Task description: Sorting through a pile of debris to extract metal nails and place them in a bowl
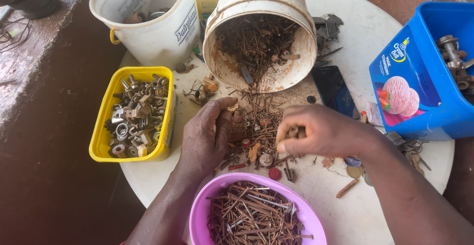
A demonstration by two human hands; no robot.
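Pinching rusty nails (pixel 256 126), right hand (pixel 316 131) fingers curled together, left hand (pixel 205 136) loosely open on the pile.

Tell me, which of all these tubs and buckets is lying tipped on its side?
The round white bucket at the table's far side. It lies tilted, mouth facing the hands, spilling rusty nails. The other containers all stand upright.

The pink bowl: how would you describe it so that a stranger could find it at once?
On the round white table, look at the edge nearest the person, just below both hands. The pink bowl sits there, full of rusty nails. It is the only pink, oval container; the others are yellow, blue or white.
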